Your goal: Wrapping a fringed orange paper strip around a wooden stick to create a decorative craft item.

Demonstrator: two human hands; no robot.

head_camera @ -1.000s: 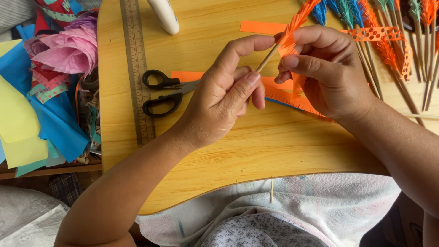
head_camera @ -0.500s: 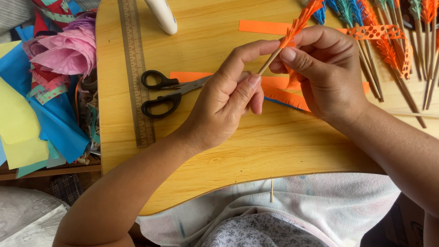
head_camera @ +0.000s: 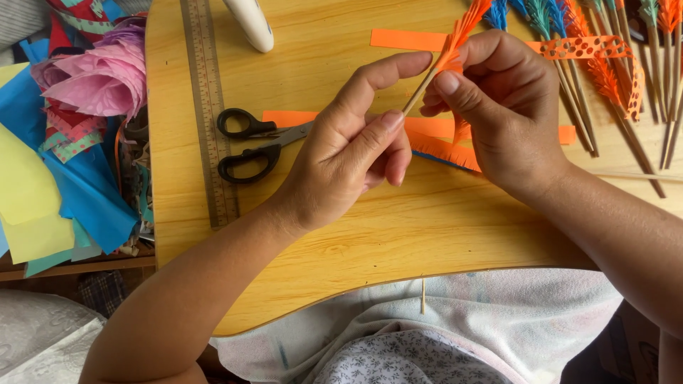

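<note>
Nearest of all, a thin loose stick (head_camera: 422, 296) lies on the pale flowery cloth (head_camera: 441, 341) over the person's lap, right at the near edge of the wooden board (head_camera: 341, 235).

A bit farther in, both hands meet over the middle of the board. The left hand (head_camera: 348, 160) pinches the bare low end of a thin wooden stick (head_camera: 420, 92) between thumb and pointer finger, and its other fingers are curled in. The right hand (head_camera: 498, 107) grasps the same stick higher up, with its thumb pressing the orange fringed paper (head_camera: 459, 39) that is wrapped around the top. The stick tilts up and to the right, held in the air above the board.

Under the hands lie flat orange paper strips (head_camera: 427, 128). Just left of them lie black scissors (head_camera: 249, 142), closed, and left of those a long ruler (head_camera: 210, 107) runs from near to far.

Off the board on the left is a messy pile of coloured paper (head_camera: 64, 163): blue, yellow and pink.

On the far right lie finished sticks with fringed tops (head_camera: 612, 71), orange, blue and green, side by side, with an orange strip full of holes (head_camera: 587, 48) across them. At the far edge is a white glue bottle (head_camera: 250, 25).
</note>
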